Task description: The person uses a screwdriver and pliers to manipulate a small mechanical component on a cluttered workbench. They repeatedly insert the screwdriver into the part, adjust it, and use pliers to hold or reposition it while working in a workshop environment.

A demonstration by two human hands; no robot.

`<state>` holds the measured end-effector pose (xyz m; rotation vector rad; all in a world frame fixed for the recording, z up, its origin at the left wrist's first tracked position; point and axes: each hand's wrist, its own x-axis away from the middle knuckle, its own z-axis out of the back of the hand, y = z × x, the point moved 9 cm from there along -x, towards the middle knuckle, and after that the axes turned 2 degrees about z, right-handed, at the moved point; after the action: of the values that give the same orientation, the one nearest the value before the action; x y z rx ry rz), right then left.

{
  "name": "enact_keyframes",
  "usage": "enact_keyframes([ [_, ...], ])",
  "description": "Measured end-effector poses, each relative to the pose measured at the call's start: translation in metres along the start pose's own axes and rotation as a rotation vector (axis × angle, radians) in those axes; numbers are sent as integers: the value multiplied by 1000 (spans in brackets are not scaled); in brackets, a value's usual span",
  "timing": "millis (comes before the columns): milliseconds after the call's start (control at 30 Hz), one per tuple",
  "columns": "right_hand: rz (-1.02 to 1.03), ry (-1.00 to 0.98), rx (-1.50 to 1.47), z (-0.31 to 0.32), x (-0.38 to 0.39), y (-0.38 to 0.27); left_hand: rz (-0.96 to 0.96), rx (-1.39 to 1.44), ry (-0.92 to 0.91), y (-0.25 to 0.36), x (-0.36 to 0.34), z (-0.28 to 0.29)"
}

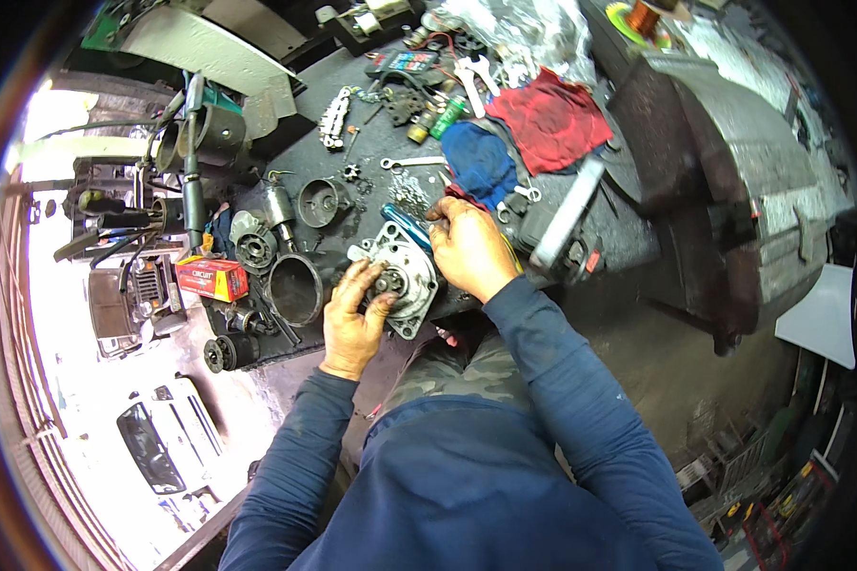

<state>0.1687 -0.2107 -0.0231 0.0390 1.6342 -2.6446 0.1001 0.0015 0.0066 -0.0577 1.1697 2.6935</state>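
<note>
My left hand (350,324) is closed on a silvery cast-metal housing (415,303), fingers and thumb around its round centre with a small toothed gear (388,283). The housing has a flange with bolt holes and sits at the bench's near edge. Just right of it, my right hand (471,247) is curled with thumb and fingertips pinched together; what they hold, if anything, I cannot make out. A blue-handled tool (405,225) lies between the right fingertips and the housing, its far part hidden.
Left of the housing stand an open metal cylinder (295,290), a red-and-yellow box (213,279) and a round metal cup (322,202). Beyond lie a combination wrench (411,163), a blue cloth (481,162) and a red cloth (552,122). A large grey casing (724,181) fills the right side.
</note>
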Motion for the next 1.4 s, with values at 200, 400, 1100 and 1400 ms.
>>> enact_keyframes([
  [200,193,69,464,-25,-62,-19,-5,28,71,7,2,1],
  [400,161,-31,682,-58,-97,-12,-68,63,101,6,4,0],
  [1100,-175,-423,201,-33,21,-71,-113,164,186,-2,5,-4],
  [1400,-21,-370,394,-20,32,-101,-107,192,211,-3,6,-4],
])
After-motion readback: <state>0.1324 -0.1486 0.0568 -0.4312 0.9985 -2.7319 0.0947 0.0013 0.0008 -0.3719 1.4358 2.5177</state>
